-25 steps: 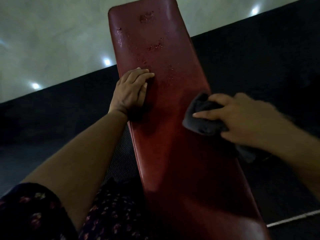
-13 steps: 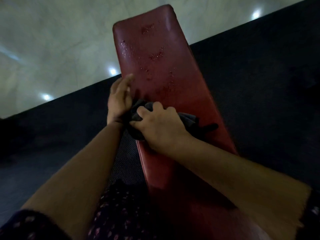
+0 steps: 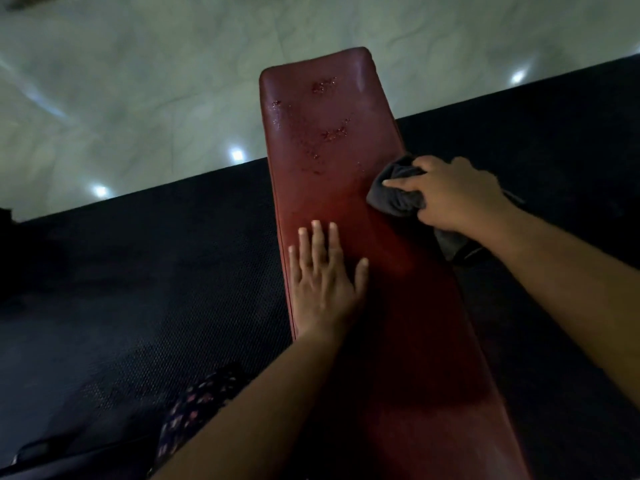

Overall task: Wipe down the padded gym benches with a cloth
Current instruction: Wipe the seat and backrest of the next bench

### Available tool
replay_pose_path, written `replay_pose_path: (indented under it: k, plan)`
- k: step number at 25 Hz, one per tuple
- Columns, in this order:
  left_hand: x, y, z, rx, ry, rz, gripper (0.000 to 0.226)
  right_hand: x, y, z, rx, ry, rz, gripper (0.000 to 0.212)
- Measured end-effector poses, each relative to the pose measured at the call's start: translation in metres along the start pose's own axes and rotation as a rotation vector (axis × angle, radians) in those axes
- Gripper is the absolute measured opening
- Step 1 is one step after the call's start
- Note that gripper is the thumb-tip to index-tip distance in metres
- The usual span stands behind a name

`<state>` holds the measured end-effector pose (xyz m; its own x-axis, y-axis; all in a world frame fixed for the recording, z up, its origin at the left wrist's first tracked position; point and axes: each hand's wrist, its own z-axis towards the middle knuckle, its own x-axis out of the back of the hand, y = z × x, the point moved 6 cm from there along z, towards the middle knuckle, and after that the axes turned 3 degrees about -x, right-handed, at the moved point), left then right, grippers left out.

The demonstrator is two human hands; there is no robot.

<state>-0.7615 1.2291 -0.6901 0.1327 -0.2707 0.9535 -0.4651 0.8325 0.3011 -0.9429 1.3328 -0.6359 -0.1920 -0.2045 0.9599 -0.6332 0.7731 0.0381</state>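
Observation:
A long red padded bench (image 3: pixel 346 209) runs away from me up the middle of the view. Wet droplets (image 3: pixel 329 133) speckle its far half. My right hand (image 3: pixel 450 195) grips a bunched dark grey cloth (image 3: pixel 394 195) at the bench's right edge, with the index finger stretched over it. Part of the cloth hangs off the side below my wrist. My left hand (image 3: pixel 323 282) lies flat on the pad near its left edge, fingers straight and spread, a hand's width from the cloth.
Dark textured rubber matting (image 3: pixel 138 289) covers the floor on both sides of the bench. Beyond it lies pale glossy tile (image 3: pixel 138 81) with bright light reflections. My patterned clothing (image 3: pixel 201 403) shows at the lower left.
My right hand has swept the cloth from the left side of the pad to its right edge. My left hand has moved from the bench's left edge onto the pad and flattened.

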Motion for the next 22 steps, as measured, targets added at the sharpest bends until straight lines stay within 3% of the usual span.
replay_pose_path:
  k: [4,6,10,12,15,19,22]
  plan:
    - [0.008,0.012,-0.002,-0.177,0.103,-0.057,0.057,0.007,-0.015,0.020,-0.038,0.086,0.047,0.062]
    - [0.007,0.017,-0.004,-0.298,0.128,-0.056,0.047,0.016,-0.052,0.029,0.155,0.106,0.035,0.062]
    - [0.008,0.018,-0.006,-0.290,0.094,-0.033,0.044,0.025,-0.148,0.026,0.616,0.090,-0.084,0.062]
    - [0.012,0.019,-0.003,-0.297,0.110,-0.040,0.041,0.020,-0.184,0.024,0.724,0.110,-0.169,0.058]
    - [0.015,0.018,-0.004,-0.264,0.112,-0.116,0.042,0.030,-0.167,0.040,0.602,0.111,-0.032,0.057]
    - [0.023,0.004,0.014,-0.001,0.061,-0.290,0.056,0.027,-0.069,0.060,0.372,-0.004,0.062,0.061]
    - [0.029,0.005,0.048,-0.067,0.051,-0.118,0.057,0.038,-0.007,0.075,0.234,-0.025,0.015,0.064]
